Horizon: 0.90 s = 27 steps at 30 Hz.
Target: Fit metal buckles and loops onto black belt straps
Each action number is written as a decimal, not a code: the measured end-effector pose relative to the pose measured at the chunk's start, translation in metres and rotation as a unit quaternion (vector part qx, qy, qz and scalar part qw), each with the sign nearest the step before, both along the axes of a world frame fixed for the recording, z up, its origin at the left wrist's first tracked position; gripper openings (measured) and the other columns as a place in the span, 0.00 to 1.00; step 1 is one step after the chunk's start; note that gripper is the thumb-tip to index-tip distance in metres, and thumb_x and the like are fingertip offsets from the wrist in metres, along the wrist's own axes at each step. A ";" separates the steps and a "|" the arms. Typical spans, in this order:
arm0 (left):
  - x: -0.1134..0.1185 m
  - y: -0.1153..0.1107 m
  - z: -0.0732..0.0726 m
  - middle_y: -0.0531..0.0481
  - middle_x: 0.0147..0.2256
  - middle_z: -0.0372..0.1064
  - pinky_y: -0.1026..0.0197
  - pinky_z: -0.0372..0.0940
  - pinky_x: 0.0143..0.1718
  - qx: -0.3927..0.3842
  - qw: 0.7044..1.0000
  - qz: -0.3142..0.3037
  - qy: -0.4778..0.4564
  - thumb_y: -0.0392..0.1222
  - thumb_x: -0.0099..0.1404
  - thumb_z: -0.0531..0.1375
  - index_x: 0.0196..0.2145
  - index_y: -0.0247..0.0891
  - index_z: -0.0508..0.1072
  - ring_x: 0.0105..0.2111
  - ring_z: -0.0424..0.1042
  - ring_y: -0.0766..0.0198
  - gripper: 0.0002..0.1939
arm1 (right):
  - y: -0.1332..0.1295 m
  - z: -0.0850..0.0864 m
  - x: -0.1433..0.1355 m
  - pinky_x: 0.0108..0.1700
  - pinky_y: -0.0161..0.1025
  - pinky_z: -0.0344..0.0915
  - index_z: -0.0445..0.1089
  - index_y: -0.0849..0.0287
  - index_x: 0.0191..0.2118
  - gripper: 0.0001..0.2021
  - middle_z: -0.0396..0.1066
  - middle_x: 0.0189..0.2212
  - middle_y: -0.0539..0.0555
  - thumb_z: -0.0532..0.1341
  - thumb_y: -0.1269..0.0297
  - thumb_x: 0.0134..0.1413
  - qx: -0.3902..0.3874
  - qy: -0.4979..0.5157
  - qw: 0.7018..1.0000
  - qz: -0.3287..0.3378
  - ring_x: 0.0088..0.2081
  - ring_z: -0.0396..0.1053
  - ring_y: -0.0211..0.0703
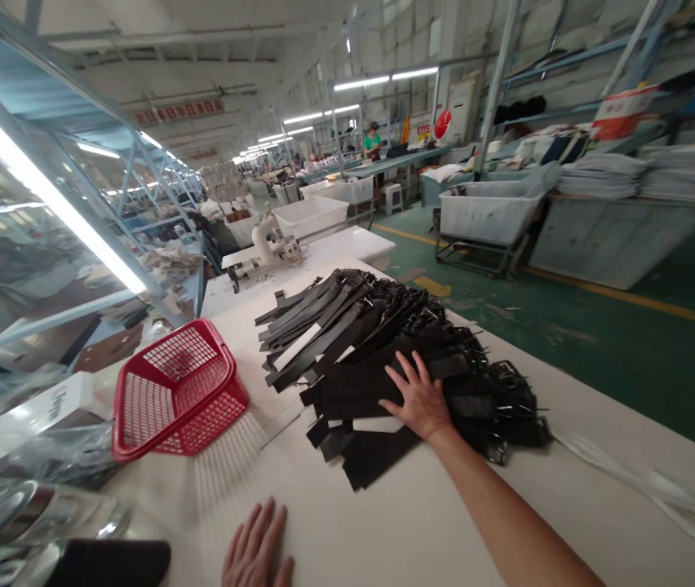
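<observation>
With my right hand [422,405] I'm pressing on the near part of the black straps [353,391], palm down, fingers spread, pinching nothing. The pile is lying across the middle of the white table [329,538], many buckles [510,403] facing right. My left hand [255,548] is reaching in from the near side, fingers extended, also holding nothing (whether it's touching the table, I can't tell). A red basket [213,424] is standing left. I'm seemingly steadying or arranging straps; lifting one would be requiring closed fingers.
</observation>
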<state>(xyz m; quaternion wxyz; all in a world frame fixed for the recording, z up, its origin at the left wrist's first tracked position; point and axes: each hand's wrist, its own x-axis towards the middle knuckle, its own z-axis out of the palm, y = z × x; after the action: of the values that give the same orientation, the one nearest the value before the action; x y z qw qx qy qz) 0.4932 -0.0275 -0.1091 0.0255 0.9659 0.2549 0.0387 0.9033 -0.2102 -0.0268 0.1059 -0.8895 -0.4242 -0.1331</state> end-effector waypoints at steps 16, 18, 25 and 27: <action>0.026 -0.024 0.068 0.47 0.68 0.55 0.42 0.44 0.68 -0.152 0.986 0.065 -0.017 0.57 0.66 0.56 0.66 0.47 0.60 0.68 0.51 0.49 0.33 | -0.010 -0.036 -0.167 0.59 0.70 0.53 0.54 0.59 0.70 0.37 0.56 0.65 0.72 0.61 0.49 0.59 0.216 -0.011 0.973 0.083 0.63 0.58 0.74; 0.025 -0.025 0.066 0.46 0.68 0.55 0.42 0.45 0.68 -0.155 0.986 0.057 -0.023 0.58 0.66 0.55 0.66 0.47 0.59 0.68 0.51 0.49 0.34 | -0.009 -0.038 -0.230 0.59 0.68 0.54 0.51 0.58 0.70 0.35 0.56 0.65 0.72 0.59 0.51 0.62 0.195 0.043 0.974 0.107 0.63 0.59 0.71; 0.025 -0.020 0.057 0.46 0.67 0.55 0.44 0.46 0.66 -0.131 0.990 0.028 -0.049 0.60 0.66 0.55 0.65 0.46 0.61 0.66 0.52 0.49 0.33 | -0.015 -0.043 -0.383 0.61 0.66 0.53 0.48 0.63 0.71 0.31 0.55 0.66 0.73 0.51 0.58 0.67 0.158 0.169 0.964 0.130 0.64 0.57 0.69; 0.025 -0.018 0.053 0.45 0.67 0.56 0.44 0.47 0.66 -0.120 0.991 0.023 -0.052 0.60 0.66 0.54 0.64 0.44 0.62 0.66 0.52 0.49 0.33 | -0.017 -0.046 -0.394 0.61 0.66 0.52 0.49 0.64 0.70 0.31 0.57 0.64 0.73 0.53 0.58 0.66 0.139 0.163 0.967 0.137 0.63 0.58 0.68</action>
<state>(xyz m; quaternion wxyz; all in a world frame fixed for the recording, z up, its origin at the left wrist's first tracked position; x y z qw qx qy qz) 0.5181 -0.0456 -0.0559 0.1533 0.9463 0.2785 0.0591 0.5091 -0.2271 -0.0726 0.3133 -0.8091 -0.4963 -0.0285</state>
